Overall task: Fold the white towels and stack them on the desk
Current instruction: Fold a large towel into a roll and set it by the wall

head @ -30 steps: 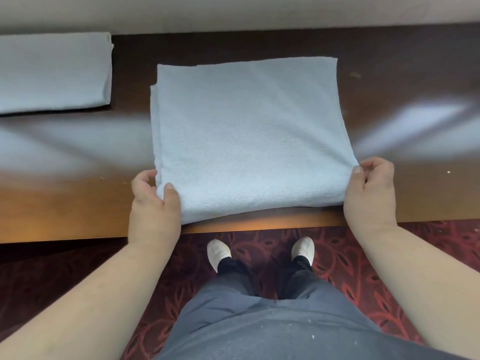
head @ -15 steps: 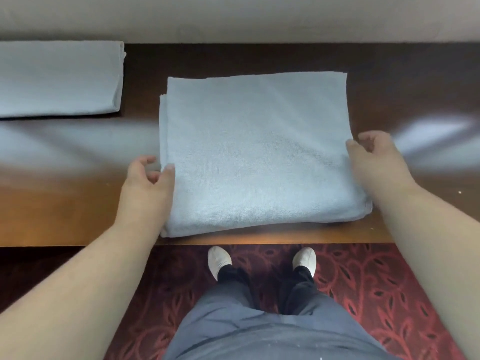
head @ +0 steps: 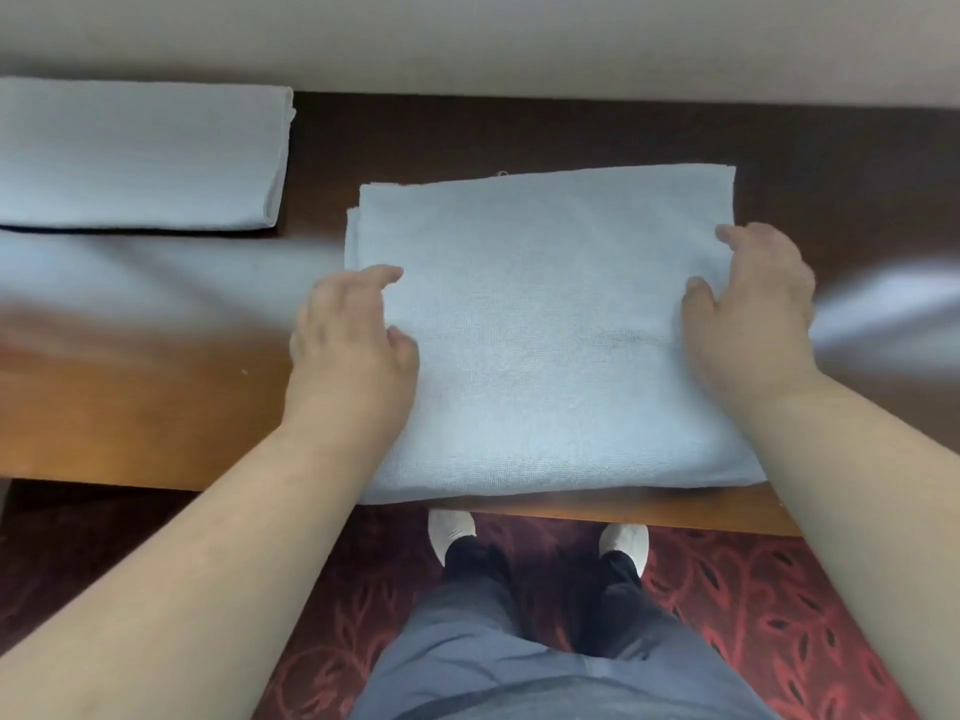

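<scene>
The pale blue-white folded terry towel [head: 550,335] lies square on the dark glossy wooden counter [head: 130,407], its near edge at the counter's front lip, likely so I can reach both sides. My left hand [head: 353,335] and right hand [head: 753,304] rest on its side edges, fingers loosely spread, gripping nothing. A second folded towel [head: 140,153] waits far left, probably the stack's base.

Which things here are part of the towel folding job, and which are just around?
Part of the job:
- towel being folded
- folded towel at far left
- desk
- left hand
- right hand

Just around:
- patterned carpet
- wall
</scene>
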`<state>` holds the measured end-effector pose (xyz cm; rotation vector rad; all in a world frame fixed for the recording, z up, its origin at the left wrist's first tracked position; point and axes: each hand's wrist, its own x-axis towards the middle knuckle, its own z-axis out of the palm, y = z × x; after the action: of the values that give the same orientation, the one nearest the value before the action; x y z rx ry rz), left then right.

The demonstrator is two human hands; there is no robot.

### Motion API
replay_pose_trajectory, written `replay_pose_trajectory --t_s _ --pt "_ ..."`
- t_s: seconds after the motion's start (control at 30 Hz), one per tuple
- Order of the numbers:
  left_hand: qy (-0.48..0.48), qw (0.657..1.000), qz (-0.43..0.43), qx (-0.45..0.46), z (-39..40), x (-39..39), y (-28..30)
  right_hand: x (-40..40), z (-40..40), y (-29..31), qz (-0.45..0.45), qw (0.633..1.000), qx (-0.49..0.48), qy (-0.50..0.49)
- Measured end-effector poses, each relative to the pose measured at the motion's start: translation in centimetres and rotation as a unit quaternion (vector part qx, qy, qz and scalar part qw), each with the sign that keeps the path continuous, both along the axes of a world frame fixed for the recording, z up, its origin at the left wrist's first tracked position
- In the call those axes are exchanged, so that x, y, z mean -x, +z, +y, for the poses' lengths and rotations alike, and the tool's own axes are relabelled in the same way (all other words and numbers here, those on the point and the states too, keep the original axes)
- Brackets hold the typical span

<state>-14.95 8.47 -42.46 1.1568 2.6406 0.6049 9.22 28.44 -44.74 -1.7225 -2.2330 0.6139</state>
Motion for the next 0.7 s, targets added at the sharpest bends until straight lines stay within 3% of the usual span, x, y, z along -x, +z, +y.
replay_pose_trajectory --t_s 0.07,0.17,0.27,0.4,0.53,0.7 --pt "-0.131 0.991 0.013 -0.036 3.6 -0.8 0.3 3.2 -0.4 0.7 0.001 0.996 -0.040 0.085" --pt "-0.240 0.968 0.018 0.070 8.4 -2.0 -1.5 7.2 -0.9 -0.2 -0.053 0.976 -0.025 0.210" --pt "-0.236 0.952 0.077 0.181 9.2 -1.0 -4.3 7.2 0.1 -2.3 -0.144 0.963 -0.002 0.227" --pt "-0.167 0.964 0.096 0.184 8.5 1.4 -5.3 4.0 2.8 -3.5 -0.176 0.969 -0.011 0.175" --pt "-0.161 0.963 0.094 0.197 8.8 1.4 -5.2 2.3 4.9 -2.9 -0.178 0.980 0.036 0.079" --pt "-0.172 0.959 0.109 0.199 10.0 1.7 -5.1 4.9 0.6 -2.3 -0.172 0.967 -0.014 0.190"
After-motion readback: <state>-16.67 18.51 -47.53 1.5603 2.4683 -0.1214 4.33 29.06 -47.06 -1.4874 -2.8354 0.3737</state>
